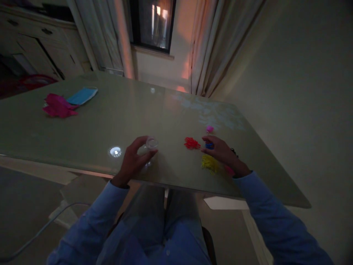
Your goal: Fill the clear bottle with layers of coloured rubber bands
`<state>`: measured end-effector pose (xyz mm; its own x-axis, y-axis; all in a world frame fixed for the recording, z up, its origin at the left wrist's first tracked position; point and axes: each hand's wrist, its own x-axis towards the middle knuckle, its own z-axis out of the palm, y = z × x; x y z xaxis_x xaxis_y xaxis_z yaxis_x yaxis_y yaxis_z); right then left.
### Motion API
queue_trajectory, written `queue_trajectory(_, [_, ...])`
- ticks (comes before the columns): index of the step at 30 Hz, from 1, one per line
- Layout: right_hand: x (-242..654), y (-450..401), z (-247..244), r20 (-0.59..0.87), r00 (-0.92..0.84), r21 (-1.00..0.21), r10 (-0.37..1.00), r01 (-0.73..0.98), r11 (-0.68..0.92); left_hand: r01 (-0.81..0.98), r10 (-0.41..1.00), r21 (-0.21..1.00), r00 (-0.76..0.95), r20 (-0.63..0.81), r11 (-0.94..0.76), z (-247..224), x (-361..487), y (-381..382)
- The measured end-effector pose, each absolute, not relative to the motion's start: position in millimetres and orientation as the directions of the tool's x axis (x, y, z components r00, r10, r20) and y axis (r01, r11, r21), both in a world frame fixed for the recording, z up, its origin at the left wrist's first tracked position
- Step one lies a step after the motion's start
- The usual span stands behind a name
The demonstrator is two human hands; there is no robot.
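Note:
My left hand (pixel 138 156) is curved around a small clear container (pixel 151 143) at the table's middle, thumb and fingers on its sides. My right hand (pixel 217 149) is over the piles at the right, its thumb and fingertips apart, with a small blue pile (pixel 209 146) between or just under them. Left of its fingertips lies a red pile of thin strands or bands (pixel 191 143). A yellow pile (pixel 209 163) is below the hand. Beyond the hand sits a small pink item (pixel 210 129). Partly hidden by the right wrist are a pinkish-red item (pixel 229 170) and something black (pixel 234 152).
On the far left of the glossy table (pixel 124 110) lie a crumpled magenta cloth or wrapper (pixel 59 106) and a blue face mask (pixel 82 96). The table's near edge runs just beyond my lap. Curtains, a window and a wall stand behind and to the right.

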<state>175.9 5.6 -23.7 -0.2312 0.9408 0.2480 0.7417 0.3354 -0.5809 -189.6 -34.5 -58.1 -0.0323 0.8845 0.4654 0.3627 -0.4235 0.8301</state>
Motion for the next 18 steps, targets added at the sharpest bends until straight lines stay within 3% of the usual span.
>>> queue_trajectory(3, [181, 15, -24, 0.226, -0.272, -0.542, 0.935, 0.763, 0.353, 0.434, 0.856, 0.753, 0.092, 0.509, -0.494, -40, -185, -15])
queue_trajectory(9, [174, 23, -23, 0.195, -0.319, -0.504, 0.927, 0.779, 0.374, 0.392, 0.760, 0.652, 0.290, 0.582, -0.649, -24, -163, 41])
queue_trajectory(18, [151, 24, -26, 0.172, -0.359, -0.430, 0.917, 0.810, 0.398, 0.397, 0.735, 0.626, 0.247, 0.632, -0.671, -55, -149, 58])
